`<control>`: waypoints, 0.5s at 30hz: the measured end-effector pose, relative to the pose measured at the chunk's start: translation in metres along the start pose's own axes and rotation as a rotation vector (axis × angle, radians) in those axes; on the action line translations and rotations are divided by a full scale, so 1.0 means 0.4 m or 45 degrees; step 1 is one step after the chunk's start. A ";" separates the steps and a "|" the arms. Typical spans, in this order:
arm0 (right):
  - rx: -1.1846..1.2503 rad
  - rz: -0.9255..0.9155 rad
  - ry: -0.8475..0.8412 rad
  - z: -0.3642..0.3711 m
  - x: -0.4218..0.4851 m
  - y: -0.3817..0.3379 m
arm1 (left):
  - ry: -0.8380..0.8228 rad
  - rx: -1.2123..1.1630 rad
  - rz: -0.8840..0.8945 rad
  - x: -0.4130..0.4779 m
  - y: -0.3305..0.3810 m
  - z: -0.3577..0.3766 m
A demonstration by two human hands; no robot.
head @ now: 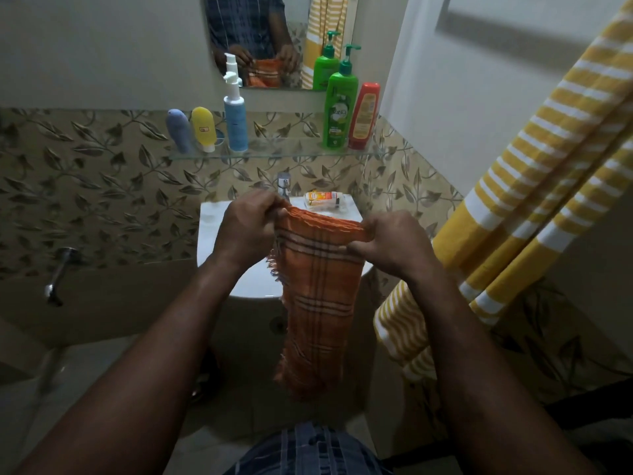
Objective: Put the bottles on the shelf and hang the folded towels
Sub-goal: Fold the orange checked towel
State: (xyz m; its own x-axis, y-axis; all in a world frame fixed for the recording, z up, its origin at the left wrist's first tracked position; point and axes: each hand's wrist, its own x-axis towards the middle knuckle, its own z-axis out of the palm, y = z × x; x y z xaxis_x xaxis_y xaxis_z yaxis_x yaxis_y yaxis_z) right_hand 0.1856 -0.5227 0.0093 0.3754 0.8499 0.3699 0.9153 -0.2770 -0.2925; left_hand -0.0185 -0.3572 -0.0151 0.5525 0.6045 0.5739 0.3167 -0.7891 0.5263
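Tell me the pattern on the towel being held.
Orange towel with dark and pale plaid stripes, seen in the head view.

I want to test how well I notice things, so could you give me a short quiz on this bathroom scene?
1. True or false: the left hand and the right hand both grip the orange checked towel.
2. How many containers stand on the glass shelf?
3. The red bottle stands right beside: A the green pump bottle, B the yellow tube, C the tap.
Key: 1 true; 2 five; 3 A.
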 end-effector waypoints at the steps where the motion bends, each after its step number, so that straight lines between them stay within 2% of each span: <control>1: 0.019 -0.023 0.044 -0.012 0.004 -0.003 | -0.010 -0.004 0.011 0.000 0.002 -0.001; 3: 0.148 -0.105 0.101 -0.024 0.015 -0.002 | 0.013 -0.038 -0.029 0.005 0.002 -0.003; 4: 0.158 -0.111 0.063 -0.026 0.022 -0.001 | 0.022 -0.063 -0.059 0.010 0.002 -0.003; 6: -0.037 -0.057 -0.091 -0.032 0.029 0.005 | 0.002 -0.106 -0.047 0.014 0.020 -0.005; 7: -0.096 -0.049 -0.102 -0.040 0.034 0.011 | -0.009 -0.123 -0.014 0.012 0.030 -0.005; 10: 0.148 -0.108 0.169 -0.055 0.043 0.017 | 0.012 -0.168 -0.077 0.010 0.023 0.000; 11: 0.201 -0.103 0.175 -0.045 0.039 0.011 | -0.002 -0.138 -0.117 0.013 0.016 0.005; 14: -0.040 0.120 -0.124 0.024 0.026 0.010 | -0.074 -0.065 -0.159 0.014 0.014 0.021; 15: -0.078 0.169 -0.135 0.036 0.027 0.013 | -0.070 -0.065 -0.162 0.009 0.017 0.022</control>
State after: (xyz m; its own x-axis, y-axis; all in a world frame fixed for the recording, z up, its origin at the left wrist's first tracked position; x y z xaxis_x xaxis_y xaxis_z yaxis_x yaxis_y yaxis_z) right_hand 0.1922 -0.5086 -0.0009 0.4789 0.8458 0.2353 0.8672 -0.4139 -0.2769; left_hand -0.0075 -0.3614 -0.0148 0.5525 0.6912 0.4658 0.3478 -0.6990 0.6249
